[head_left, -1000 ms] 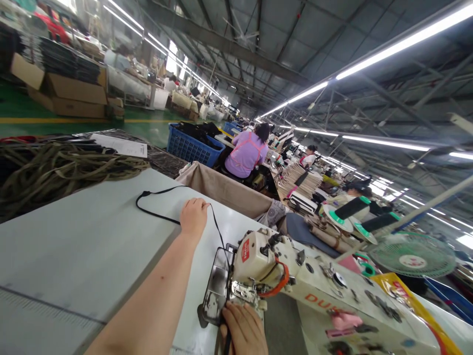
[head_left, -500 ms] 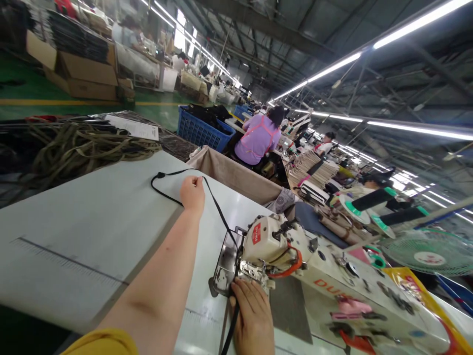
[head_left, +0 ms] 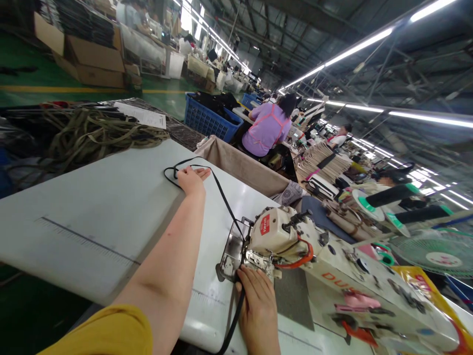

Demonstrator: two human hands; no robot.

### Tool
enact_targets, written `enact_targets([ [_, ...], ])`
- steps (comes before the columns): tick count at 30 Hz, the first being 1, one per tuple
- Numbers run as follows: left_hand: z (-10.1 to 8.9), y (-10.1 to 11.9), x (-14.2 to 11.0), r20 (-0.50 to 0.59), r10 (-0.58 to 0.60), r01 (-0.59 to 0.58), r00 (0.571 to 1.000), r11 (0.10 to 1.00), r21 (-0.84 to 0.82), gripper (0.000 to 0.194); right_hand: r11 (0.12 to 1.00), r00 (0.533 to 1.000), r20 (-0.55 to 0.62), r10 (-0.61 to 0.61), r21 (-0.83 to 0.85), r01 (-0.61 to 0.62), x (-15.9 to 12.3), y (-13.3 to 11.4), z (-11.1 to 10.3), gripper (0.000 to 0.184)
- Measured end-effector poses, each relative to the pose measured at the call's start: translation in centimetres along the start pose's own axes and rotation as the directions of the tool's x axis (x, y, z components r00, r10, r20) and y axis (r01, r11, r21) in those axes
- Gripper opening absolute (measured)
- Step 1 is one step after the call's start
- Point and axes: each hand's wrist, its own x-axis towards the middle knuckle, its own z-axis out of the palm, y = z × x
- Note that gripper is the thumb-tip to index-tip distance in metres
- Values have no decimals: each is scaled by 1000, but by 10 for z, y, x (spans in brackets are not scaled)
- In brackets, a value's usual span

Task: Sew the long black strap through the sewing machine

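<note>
A narrow black strap (head_left: 224, 198) runs through the sewing machine (head_left: 283, 231). Behind the needle area it crosses the white table and ends in a loose loop. My left hand (head_left: 192, 180) is over that loop, fingers stretched out and the strap right beside the fingertips; whether they touch is unclear. Close in front of the presser foot, my right hand (head_left: 257, 301) has the strap between thumb and index finger, the other fingers lying flat. From there the strap hangs past the table's front edge. A shiny metal plate (head_left: 231, 251) lies left of the needle area.
Olive straps (head_left: 99, 135) lie heaped at the table's far left, near a paper sheet (head_left: 142, 116). A beige cloth-lined bin (head_left: 240, 170) adjoins the back edge. Black thread cones (head_left: 391, 195) and a green fan (head_left: 430, 254) stand right. A co-worker in purple (head_left: 266, 129) sits beyond.
My left hand has gone from a pinch on the strap to stretched fingers, and the loop has shrunk around it. My right hand stays by the presser foot. The whole view has shifted.
</note>
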Motion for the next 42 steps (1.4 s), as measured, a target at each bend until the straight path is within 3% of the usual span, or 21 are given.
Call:
enact_targets([
  [5, 0, 4, 3, -39, 7, -11, 999, 995, -100, 7, 1000, 999, 25, 19, -1, -19, 1, -1, -1, 30],
  [10, -1, 11, 4, -90, 97, -109, 991, 983, -145, 7, 1000, 1000, 22, 8, -3, -7, 2, -1, -3, 30],
  [13, -3, 15, 5, -115, 180, -186, 977, 982, -42, 11, 1000, 1000, 24, 4, -3, -4, 2, -1, -3, 29],
  [15, -5, 18, 5, -146, 273, -250, 951, 955, 159, 10, 1000, 1000, 28, 8, 1, -8, 1, -1, -2, 29],
  [17, -8, 21, 2, -146, 395, -301, 907, 851, 431, 9, 1000, 1000, 26, 13, 6, -13, 0, -1, -2, 29],
  [20, -10, 26, -8, -10, 512, -364, 859, 623, 692, 15, 1000, 1000, 24, 17, 11, -17, 0, -1, -2, 30],
  [25, -4, 29, -44, 125, 497, -354, 859, 398, 846, 36, 1000, 1000, 14, 12, 11, -12, 1, -1, -2, 32],
  [27, 0, 27, -56, 256, 486, -427, 836, 284, 858, 41, 1000, 1000, 16, 16, 14, -16, 1, 0, -2, 32],
  [30, 1, 21, -67, 498, 370, -564, 784, 92, 821, 38, 1000, 1000, 19, 16, 14, -16, 0, 1, -1, 32],
  [33, 1, 12, -74, 617, 183, -617, 765, -63, 784, 30, 1000, 1000, 21, -5, 8, 5, 0, 2, 0, 31],
  [35, 1, 4, -80, 684, 106, -672, 721, -131, 729, 26, 1000, 1000, 22, -17, 9, 17, 1, 2, 0, 31],
  [37, 1, -6, -86, 784, 0, -776, 620, -142, 614, 23, 1000, 1000, 21, -16, 15, 16, 1, 3, 0, 31],
  [40, 0, -21, -89, 852, -276, -894, 445, -86, 439, 35, 1000, 1000, 22, -7, 21, 7, 1, 3, 0, 30],
  [42, 0, -30, -86, 820, -421, -916, 389, -78, 394, 43, 1000, 1000, 24, -9, 20, 8, 0, 3, 0, 29],
])
